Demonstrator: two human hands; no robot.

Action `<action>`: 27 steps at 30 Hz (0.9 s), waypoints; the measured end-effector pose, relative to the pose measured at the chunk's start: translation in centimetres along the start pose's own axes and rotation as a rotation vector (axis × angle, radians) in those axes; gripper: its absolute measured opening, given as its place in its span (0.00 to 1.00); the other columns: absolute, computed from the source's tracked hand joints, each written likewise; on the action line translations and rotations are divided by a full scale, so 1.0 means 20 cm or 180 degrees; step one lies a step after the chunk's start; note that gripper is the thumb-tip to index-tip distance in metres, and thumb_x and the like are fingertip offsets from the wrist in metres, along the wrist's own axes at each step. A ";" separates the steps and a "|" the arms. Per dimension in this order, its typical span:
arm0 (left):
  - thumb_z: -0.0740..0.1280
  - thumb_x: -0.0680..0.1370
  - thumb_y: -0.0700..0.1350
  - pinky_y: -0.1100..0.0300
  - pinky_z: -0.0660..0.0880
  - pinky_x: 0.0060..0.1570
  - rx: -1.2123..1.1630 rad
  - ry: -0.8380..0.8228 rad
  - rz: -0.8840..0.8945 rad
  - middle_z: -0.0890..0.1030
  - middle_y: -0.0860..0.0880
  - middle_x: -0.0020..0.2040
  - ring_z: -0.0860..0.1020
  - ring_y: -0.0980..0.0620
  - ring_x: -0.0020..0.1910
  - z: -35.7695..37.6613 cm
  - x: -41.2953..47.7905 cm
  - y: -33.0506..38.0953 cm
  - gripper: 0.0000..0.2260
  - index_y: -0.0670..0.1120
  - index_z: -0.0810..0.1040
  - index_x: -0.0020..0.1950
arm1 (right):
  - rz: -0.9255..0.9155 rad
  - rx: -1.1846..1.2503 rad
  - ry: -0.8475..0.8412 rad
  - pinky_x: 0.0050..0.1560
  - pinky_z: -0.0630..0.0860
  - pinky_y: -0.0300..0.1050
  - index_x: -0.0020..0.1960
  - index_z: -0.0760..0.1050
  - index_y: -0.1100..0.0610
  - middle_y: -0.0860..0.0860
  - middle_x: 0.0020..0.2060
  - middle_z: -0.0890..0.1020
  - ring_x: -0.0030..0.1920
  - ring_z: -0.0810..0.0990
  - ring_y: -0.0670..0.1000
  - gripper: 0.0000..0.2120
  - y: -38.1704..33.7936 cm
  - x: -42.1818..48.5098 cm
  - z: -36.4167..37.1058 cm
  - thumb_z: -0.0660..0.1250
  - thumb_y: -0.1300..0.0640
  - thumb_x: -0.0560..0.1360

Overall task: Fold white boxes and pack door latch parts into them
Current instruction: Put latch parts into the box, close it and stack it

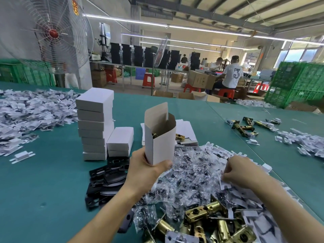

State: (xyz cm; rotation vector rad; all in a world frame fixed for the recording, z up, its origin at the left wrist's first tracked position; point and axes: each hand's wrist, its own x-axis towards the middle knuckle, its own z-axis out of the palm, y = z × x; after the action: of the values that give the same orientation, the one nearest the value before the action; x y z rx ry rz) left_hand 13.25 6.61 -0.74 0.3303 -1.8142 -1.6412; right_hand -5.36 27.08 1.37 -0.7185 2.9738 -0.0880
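Your left hand (145, 170) grips the open white box (160, 137) upright; your right hand (240, 171) pinches a white insert (225, 184); bare table (43, 176) lies left.

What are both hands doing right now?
Left hand: gripping the open white box by its base.
Right hand: curled into the parts pile; grip cannot be told.
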 end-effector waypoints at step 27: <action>0.74 0.71 0.47 0.53 0.74 0.23 0.0730 0.0617 0.1152 0.80 0.50 0.33 0.77 0.49 0.29 0.05 -0.03 -0.02 0.05 0.54 0.79 0.41 | -0.2450 0.2009 0.3392 0.40 0.71 0.31 0.46 0.84 0.58 0.50 0.39 0.80 0.37 0.76 0.43 0.01 -0.61 -0.39 -0.39 0.75 0.61 0.74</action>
State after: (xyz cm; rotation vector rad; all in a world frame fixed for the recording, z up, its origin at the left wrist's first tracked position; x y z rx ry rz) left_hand 12.97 7.55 -1.31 0.2342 -1.7931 -1.1199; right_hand 6.31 20.02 10.46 -2.0901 2.7817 -1.8310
